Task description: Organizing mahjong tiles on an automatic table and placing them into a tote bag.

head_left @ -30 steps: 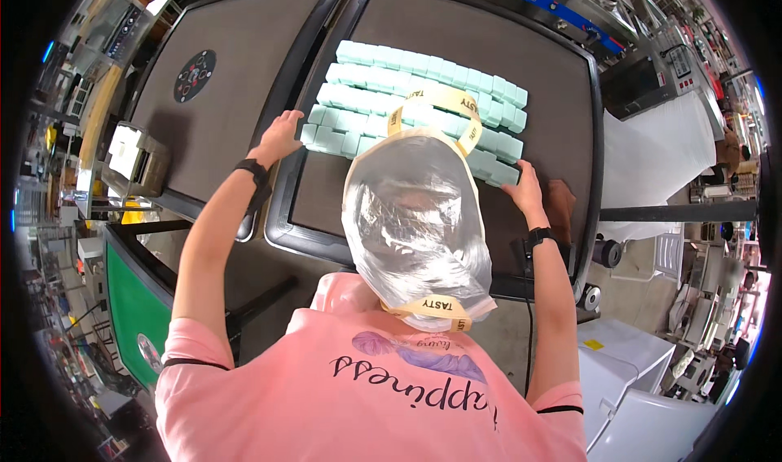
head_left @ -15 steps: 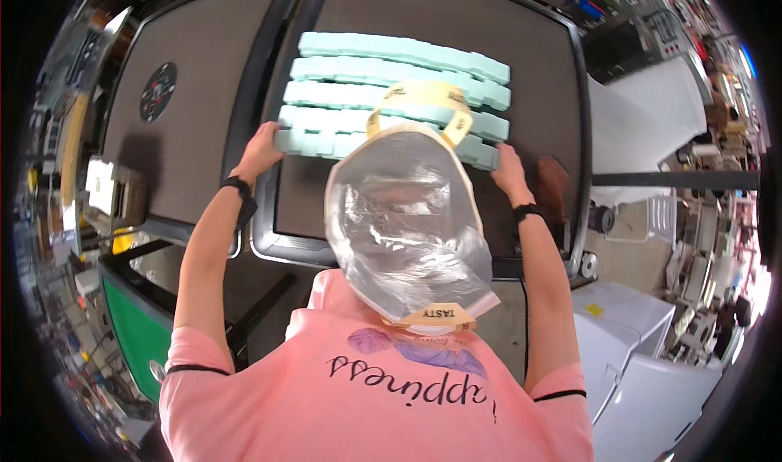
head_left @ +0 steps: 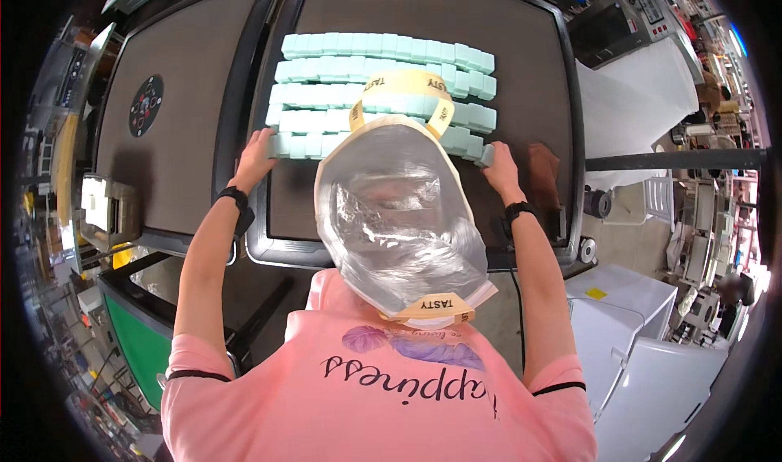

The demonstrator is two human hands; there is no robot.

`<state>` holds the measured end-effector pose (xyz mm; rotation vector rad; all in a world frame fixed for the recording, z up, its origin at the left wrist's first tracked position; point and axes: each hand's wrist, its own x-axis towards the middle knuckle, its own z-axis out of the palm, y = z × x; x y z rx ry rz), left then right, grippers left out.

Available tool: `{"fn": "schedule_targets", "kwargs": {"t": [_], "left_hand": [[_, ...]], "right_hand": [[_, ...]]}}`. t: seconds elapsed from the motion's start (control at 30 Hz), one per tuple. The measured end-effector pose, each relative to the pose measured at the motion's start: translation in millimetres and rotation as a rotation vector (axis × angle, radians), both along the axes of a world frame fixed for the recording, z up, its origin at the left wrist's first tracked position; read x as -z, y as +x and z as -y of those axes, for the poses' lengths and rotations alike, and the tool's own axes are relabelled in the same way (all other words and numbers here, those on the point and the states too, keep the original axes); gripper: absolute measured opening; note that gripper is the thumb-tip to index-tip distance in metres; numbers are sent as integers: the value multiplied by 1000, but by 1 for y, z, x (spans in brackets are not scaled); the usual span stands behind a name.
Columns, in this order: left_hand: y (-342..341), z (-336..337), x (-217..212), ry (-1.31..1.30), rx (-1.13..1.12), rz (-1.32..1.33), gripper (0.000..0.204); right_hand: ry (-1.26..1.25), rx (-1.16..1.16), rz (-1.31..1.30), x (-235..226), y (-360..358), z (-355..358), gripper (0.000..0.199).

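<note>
Pale green mahjong tiles point(head_left: 366, 45) lie in several long rows on a dark, black-rimmed table top point(head_left: 391, 6). My left hand point(head_left: 257, 157) is closed against the left end of the nearest row, its fingertips at the end tile point(head_left: 279, 145). At the opposite end, my right hand point(head_left: 502, 170) presses its fingers to the last tile point(head_left: 487, 154). A shiny silver-lined piece with a cream rim point(head_left: 399, 210) and a cream strap point(head_left: 407, 80) hides the middle of the nearer rows.
A second dark table top point(head_left: 191, 79) with a round black dial panel point(head_left: 147, 105) adjoins on the left. White sheeting point(head_left: 639, 100) and a dark bar point(head_left: 676, 160) are off to the right. A white cabinet point(head_left: 652, 397) stands at lower right, a green panel point(head_left: 129, 340) at lower left.
The whole view has shifted slightly, so tables and tiles appear a little further left. Both hands remain at the two ends of the nearest row.
</note>
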<state>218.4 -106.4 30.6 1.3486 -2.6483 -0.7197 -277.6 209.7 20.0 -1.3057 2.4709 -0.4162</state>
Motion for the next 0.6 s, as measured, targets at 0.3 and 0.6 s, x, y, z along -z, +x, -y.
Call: {"fn": "schedule_targets", "kwargs": {"t": [0.3, 0.6], "left_hand": [[2, 4, 4, -81, 47, 75, 65], [5, 0, 0, -125, 142, 156, 61]], "right_hand": [[-64, -8, -6, 8, 7, -6, 53], [-117, 40, -29, 14, 14, -4, 49]]}}
